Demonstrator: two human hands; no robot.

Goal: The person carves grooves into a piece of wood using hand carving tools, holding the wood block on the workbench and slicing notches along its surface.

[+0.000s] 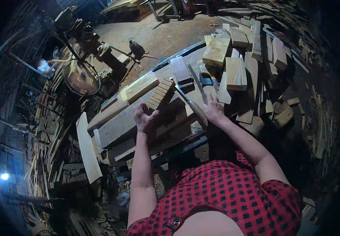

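Our left hand point(144, 117) curls loosely by one slotted block point(161, 93); we cannot tell its hold. Our right hand point(214, 110) grips one blade point(195, 78) beside one wooden-handled tool point(197, 110).

Red shirt point(225, 188) patterned with black squares (in rows); tan block point(160, 94) with dark parallel stripes; brown tool handle point(197, 110).

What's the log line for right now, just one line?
left hand: at grooved wooden block | right hand: holding long flat blade | nearby: wooden-handled tool, wood block pile
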